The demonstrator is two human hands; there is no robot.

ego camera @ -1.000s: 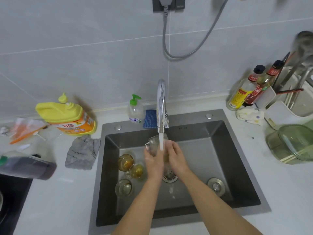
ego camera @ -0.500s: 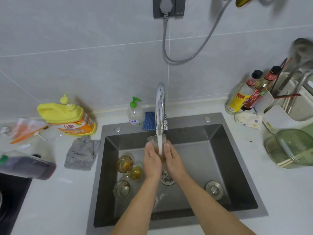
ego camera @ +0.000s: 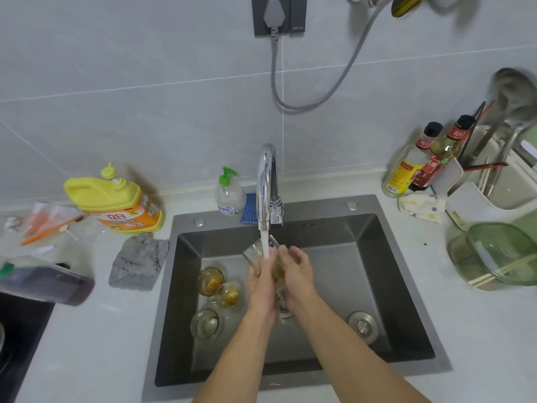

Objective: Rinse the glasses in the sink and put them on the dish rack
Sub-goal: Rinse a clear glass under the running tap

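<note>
Left hand (ego camera: pixel 260 286), right hand (ego camera: pixel 297 271): fingers curled round one glass (ego camera: pixel 255 251) under faucet (ego camera: pixel 266 181) stream. Three more glasses (ego camera: pixel 210 282) on sink (ego camera: pixel 406 257) floor, left side.

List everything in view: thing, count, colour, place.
held glass: 1, clear, tilted under running tap
other glasses: 3, amber-stained, sink floor, left
sink: 1, grey steel, centre
tap: 1, chrome, behind sink, running
detergent jug: 1, yellow, left counter
pump bottle: 1, clear, green pump, left of tap
sponge: 1, blue, beside tap
cloth: 1, grey, left of sink
sauce bottles: 2, red-banded, back right
lidded bowl: 1, green, right counter
dish rack: 1, white, far right
left hand: 1, grips held glass
right hand: 1, grips held glass
</note>
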